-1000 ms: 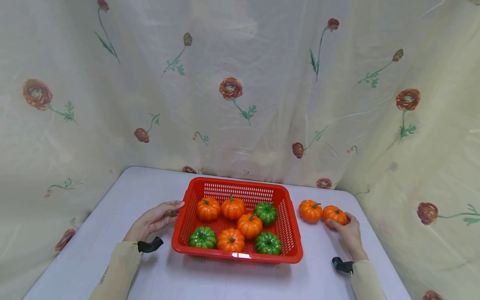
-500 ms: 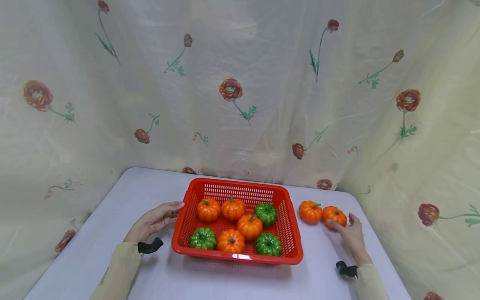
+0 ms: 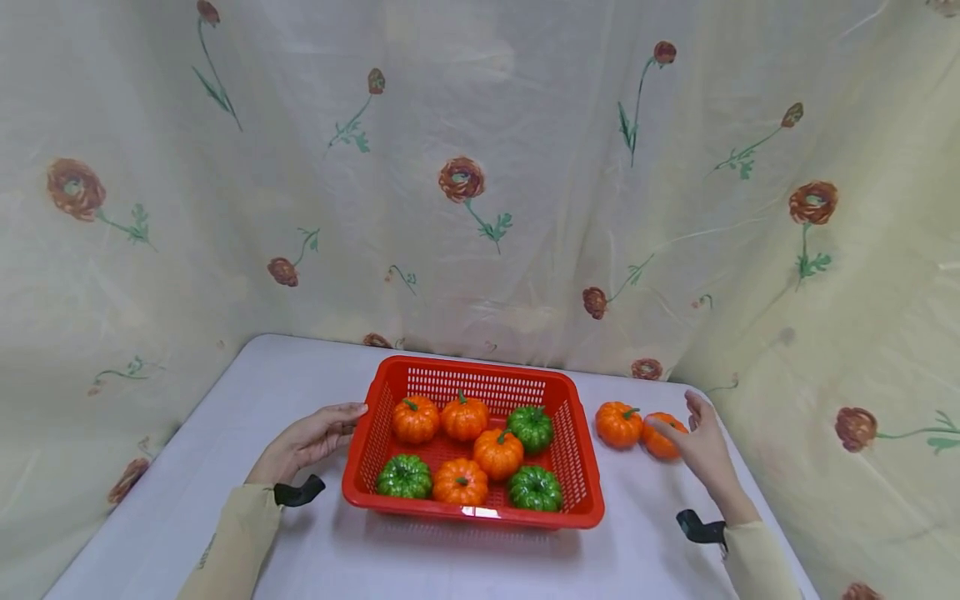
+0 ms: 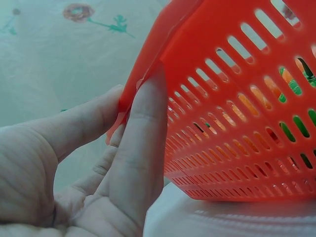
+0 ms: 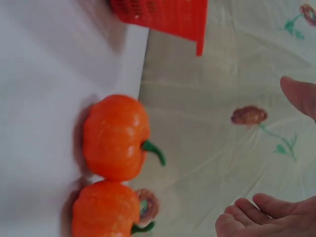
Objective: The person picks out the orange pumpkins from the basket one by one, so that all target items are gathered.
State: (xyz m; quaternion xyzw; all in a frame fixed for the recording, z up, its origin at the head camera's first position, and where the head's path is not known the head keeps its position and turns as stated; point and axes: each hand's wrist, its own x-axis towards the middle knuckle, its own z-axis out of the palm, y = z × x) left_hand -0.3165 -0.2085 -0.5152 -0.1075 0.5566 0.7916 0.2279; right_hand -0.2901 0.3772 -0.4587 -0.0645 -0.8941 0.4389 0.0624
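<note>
My left hand (image 3: 311,442) pinches the left rim of a red plastic basket (image 3: 412,503); in the left wrist view its thumb and fingers lie on either side of the rim. Inside the basket sit several orange pumpkins (image 3: 463,418) and three green pumpkins (image 3: 535,487). Right of the basket, two more orange pumpkins stand side by side on the table: the nearer one to the basket (image 5: 114,138) and the outer one (image 5: 104,210). Over the outer pumpkin hovers my right hand (image 3: 707,457), thumb and fingers spread apart, holding nothing and partly covering it in the head view.
A white-covered table (image 3: 300,550) bears everything. Pale curtains (image 3: 525,167) printed with brown flowers hang behind it and along both sides. Black wrist cameras are strapped to both wrists.
My right hand has let go of the outer orange pumpkin, spread its fingers and lifted away from it, leaving it on the table. The left hand and basket have stayed put.
</note>
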